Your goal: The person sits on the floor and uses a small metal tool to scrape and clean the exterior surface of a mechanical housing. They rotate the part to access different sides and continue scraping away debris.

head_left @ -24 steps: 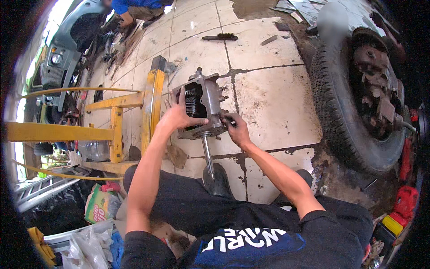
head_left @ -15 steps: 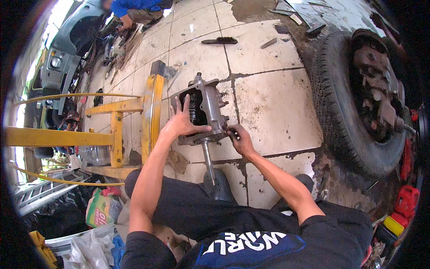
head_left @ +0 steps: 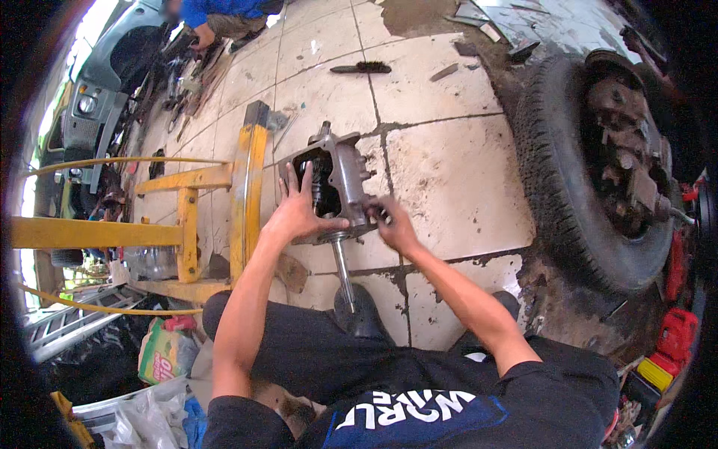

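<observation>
A grey metal gearbox housing [head_left: 348,173] lies on the tiled floor in front of me, its large opening showing dark gears [head_left: 324,179]. From its near end a bright splined shaft [head_left: 342,262] points toward me, its tip above my dark shoe [head_left: 359,318]. My left hand [head_left: 298,209] is spread over the housing, fingers across the opening and thumb along its near edge. At the near right corner, my right hand [head_left: 393,227] has its fingers curled and pinched against the side of the housing. Whatever sits between those fingertips is hidden.
A yellow steel frame [head_left: 247,194] stands close on the left. To the right is a large tyre [head_left: 550,150] with a rusty metal assembly [head_left: 624,142] within its ring. A brush [head_left: 363,68] lies farther off. Another person [head_left: 217,19] crouches at far left.
My right hand has turned and shifted slightly up the housing's side, fingers more curled. My left hand keeps its place on the housing. The whole view has shifted slightly.
</observation>
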{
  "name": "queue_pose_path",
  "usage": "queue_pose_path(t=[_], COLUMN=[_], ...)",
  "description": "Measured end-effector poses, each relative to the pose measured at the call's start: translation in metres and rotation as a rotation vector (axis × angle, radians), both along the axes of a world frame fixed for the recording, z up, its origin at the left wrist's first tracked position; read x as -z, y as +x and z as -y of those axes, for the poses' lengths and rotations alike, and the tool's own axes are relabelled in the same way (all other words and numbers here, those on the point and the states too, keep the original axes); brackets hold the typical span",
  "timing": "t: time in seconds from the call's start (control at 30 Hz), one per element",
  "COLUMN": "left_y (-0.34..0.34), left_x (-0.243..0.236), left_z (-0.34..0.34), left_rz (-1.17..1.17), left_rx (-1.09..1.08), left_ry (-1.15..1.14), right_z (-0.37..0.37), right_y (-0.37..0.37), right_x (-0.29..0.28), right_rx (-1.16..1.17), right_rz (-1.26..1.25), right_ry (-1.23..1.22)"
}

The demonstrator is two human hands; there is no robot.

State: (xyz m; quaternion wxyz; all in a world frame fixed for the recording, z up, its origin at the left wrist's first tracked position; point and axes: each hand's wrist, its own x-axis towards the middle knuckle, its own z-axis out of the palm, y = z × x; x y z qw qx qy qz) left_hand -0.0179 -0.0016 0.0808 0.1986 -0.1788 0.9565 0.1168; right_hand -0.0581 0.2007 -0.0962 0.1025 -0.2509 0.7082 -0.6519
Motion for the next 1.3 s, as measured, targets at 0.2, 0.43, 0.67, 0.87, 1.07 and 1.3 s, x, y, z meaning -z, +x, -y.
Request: queue_pose_path(t=[0.2,0.43,0.67,0.87,1.07,1.3], left_y=[-0.007,0.002,-0.003,-0.008,-0.014,-0.018], left_x=[0.016,0.001,-0.011,-0.027,-0.028,-0.02], left_z=[-0.023,-0.025,-0.008,-0.012,0.001,0.002], left_rz=[-0.017,0.113,0.108,0.056,0.13,0.128], left_rx=[0.217,0.479,0.596,0.57,0.518,0.537], left_ry=[-0.107,-0.257,-0.284,-0.137,-0.094,-0.105], right_z=[-0.034,-0.004,-0.004,-0.02,-0.005,-0.019], right_y=[0.018,-0.005,0.016,0.016,0.017,0.013], right_x=[0.048,0.001,-0.005,0.008,-0.019,0.003], right_rx=[-0.115,0.059,0.041,0.033,0.016,0.017], right_rz=[-0.101,-0.119,0.025,-0.119,-0.056,0.022], right_ry=[0.258,0.022,0.03,0.155,0.118,0.101])
